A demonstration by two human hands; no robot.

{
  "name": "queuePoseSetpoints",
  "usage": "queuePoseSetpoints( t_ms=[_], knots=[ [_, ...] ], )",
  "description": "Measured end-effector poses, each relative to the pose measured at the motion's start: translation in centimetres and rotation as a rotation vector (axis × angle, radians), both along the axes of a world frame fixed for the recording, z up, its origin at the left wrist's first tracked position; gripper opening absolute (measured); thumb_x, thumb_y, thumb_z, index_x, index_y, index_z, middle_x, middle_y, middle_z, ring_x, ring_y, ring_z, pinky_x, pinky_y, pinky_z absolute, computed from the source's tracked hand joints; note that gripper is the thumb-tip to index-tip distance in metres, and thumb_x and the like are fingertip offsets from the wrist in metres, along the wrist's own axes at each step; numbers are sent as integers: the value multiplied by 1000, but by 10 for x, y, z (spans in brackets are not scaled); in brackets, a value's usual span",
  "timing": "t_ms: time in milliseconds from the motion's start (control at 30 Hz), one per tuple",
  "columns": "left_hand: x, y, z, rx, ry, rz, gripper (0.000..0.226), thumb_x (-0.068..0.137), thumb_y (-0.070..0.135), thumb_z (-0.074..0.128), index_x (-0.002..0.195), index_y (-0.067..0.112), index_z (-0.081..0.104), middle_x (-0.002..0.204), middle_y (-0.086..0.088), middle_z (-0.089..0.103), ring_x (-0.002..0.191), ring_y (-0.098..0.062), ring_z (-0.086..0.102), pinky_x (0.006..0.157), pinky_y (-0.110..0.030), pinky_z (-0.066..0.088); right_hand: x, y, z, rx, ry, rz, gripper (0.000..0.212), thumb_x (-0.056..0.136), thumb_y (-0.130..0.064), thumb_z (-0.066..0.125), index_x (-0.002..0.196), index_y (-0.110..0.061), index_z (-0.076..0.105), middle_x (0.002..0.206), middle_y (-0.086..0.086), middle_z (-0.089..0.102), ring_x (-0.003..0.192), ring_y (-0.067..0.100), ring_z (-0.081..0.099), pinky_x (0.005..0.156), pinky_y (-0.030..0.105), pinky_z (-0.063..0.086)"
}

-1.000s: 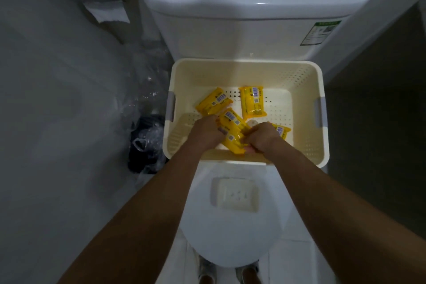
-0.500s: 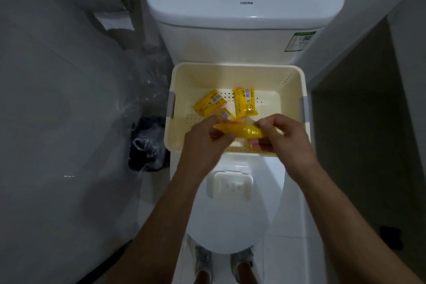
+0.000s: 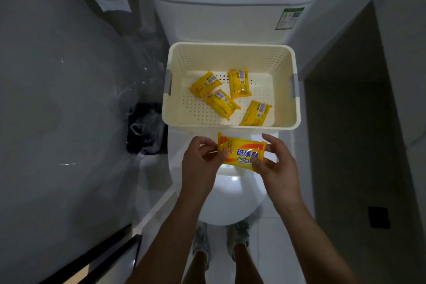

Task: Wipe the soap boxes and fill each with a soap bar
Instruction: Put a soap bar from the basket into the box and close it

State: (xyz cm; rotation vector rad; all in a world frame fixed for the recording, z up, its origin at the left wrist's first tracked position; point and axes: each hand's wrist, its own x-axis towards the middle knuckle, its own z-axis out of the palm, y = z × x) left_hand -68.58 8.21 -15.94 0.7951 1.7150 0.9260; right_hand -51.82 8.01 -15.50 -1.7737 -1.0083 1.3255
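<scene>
while both hands (image 3: 202, 163) pinch soap pkt (image 3: 242, 153), basket rim (image 3: 228, 126) just beyond.

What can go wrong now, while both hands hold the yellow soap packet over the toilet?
The soap packet is pinched only at its ends by the left hand and right hand; if torn open here, the bar might slip and drop onto the closed toilet lid or floor. The basket sits on the toilet and a knock might tip it.

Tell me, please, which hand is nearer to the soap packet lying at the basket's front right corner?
Right. The right hand sits just below that soap packet, outside the basket rim; the left hand is further off to the left. Both pinch the held packet.
</scene>
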Motion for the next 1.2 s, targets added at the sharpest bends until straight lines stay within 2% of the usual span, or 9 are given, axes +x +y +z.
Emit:
queuePoseSetpoints(
  t_ms=[133,300,367,467,667,767,967,1067,1200],
  knots=[
    [-3,-8,-10,-19,14,-45,26,76,7,80,90,23,67,87,6,75,83,-9,72,79,-34,60,5,-4,-7,-135,42,53,36,86,-4,75,117,-21,66,104,-9,65,92,16,71,70,22,61],
    [-5,-17,-30,-102,109,-104,21,77,9,79,87,25,68,86,8,73,86,-13,71,79,-35,58,4,-9,-30,-267,31,-22,35,84,0,76,112,-18,63,110,11,69,99,30,70,85,50,61],
    [-2,-24,-41,-144,150,-101,19,78,11,79,88,23,69,88,5,72,85,-15,70,80,-39,58,1,-12,-45,-333,42,-106,31,82,5,75,101,-16,63,108,15,71,100,35,70,88,55,59],
    [4,-33,-57,-194,261,-78,17,79,14,79,94,17,72,92,0,74,85,-12,69,83,-34,56,-6,-14,-67,-411,6,-169,28,80,7,75,92,-16,67,102,13,73,99,34,71,89,52,59],
    [14,-23,-84,-187,395,-23,16,84,12,73,99,12,76,93,-3,76,87,-15,70,84,-28,54,-15,-5,-97,-433,6,-187,32,79,7,74,100,-18,73,107,10,74,101,30,70,93,49,58],
    [15,-15,-95,-166,483,-42,14,86,13,70,98,13,77,92,-4,75,86,-17,69,82,-28,52,-19,1,-105,-389,16,-216,32,78,10,71,102,-11,74,110,7,74,103,29,70,95,49,57],
    [15,-9,-110,-234,642,-135,20,93,30,62,108,24,74,100,1,72,94,-18,65,76,-31,53,-22,4,-114,-383,-40,-163,33,80,8,71,102,-16,71,106,8,76,105,25,70,100,46,54],
    [15,-7,-115,-251,688,-196,21,94,30,62,109,23,73,103,0,70,96,-19,64,77,-35,54,-21,3,-114,-376,-97,-101,34,81,2,73,113,-13,73,111,6,76,108,21,69,103,39,52],
    [14,-6,-119,-256,730,-233,18,93,29,63,106,21,72,102,0,69,95,-19,63,76,-34,51,-23,2,-111,-340,-152,-9,35,86,-1,69,119,-12,73,115,6,74,108,22,68,103,38,52]
  ],
)
